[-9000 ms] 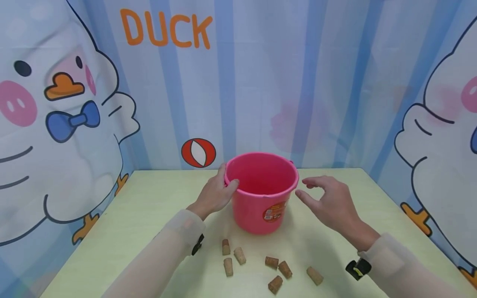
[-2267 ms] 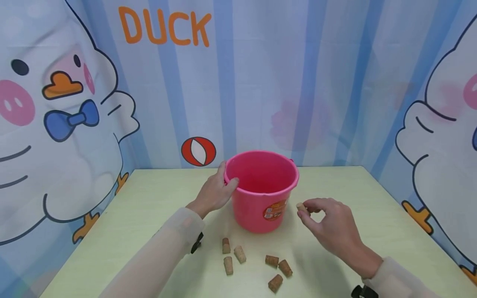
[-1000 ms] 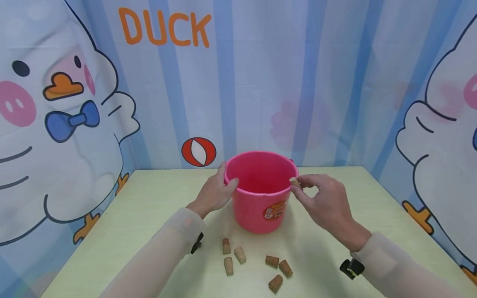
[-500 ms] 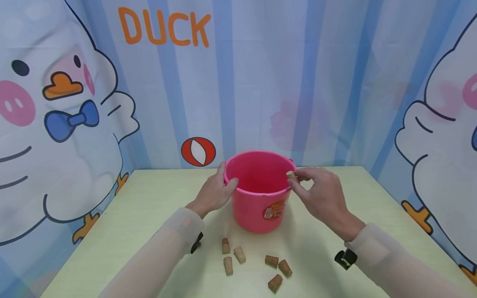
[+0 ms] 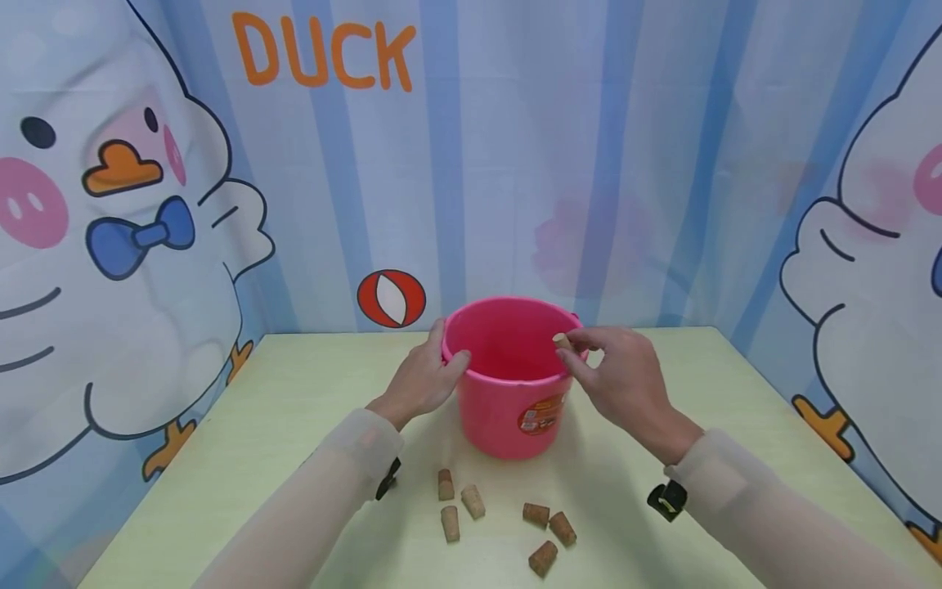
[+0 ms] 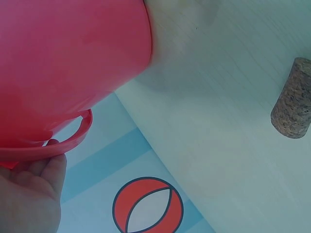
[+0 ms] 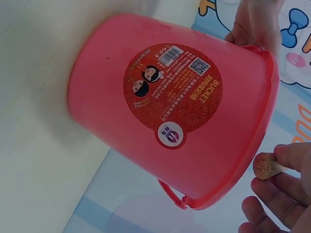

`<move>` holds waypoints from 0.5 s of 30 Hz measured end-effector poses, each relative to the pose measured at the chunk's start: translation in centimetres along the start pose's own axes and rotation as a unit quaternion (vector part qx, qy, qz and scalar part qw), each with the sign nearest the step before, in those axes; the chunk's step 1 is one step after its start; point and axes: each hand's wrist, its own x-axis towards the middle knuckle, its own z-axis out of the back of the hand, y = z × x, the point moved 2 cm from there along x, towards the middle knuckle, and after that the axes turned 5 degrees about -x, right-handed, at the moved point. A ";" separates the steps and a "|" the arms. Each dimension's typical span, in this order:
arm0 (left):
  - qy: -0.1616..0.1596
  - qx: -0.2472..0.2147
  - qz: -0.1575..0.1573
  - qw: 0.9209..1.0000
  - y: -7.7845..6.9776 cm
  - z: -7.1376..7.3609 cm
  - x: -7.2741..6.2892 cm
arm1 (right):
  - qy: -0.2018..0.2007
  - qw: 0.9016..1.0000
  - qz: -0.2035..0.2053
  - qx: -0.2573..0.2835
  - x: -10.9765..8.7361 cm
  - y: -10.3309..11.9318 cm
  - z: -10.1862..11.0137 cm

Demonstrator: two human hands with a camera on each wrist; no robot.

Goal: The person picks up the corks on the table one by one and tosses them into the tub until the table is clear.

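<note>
Left hand (image 5: 418, 383) grips left rim of pink bucket (image 5: 489, 417), upright on bench (image 5: 316, 384). Right hand (image 5: 625, 380) pinches cork (image 5: 562, 341) above bucket's mouth, near right rim. Six other corks (image 5: 473, 501) lie in front of bucket.

Long off-white sleeves (image 5: 761, 507), slightly sheer cuffs (image 5: 381, 435), small black wrist devices (image 5: 667, 500), bare hands (image 5: 421, 380)

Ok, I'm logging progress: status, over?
Left hand holds round pink plastic bucket. Right hand pinches small tan cylindrical cork at rim. Six tan-brown corks on pale table, none obstructing.
</note>
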 end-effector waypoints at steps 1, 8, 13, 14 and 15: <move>0.000 0.000 0.001 1.000 0.0 0.0 0.0 | 0.003 1.000 -0.001 0.001 0.1 0.1 0.0; 0.000 0.002 0.001 1.000 0.1 -0.1 0.0 | 0.021 1.000 -0.001 -0.008 0.5 0.4 -0.4; -0.002 0.004 0.001 1.000 0.1 0.0 0.1 | 0.042 0.999 -0.010 -0.012 1.0 0.7 -0.8; -0.002 0.004 0.001 1.000 0.1 0.0 0.1 | 0.046 0.999 -0.011 -0.012 1.1 0.7 -0.9; -0.002 0.004 0.001 1.000 0.1 0.0 0.1 | 0.050 0.999 -0.012 -0.013 1.2 0.8 -1.0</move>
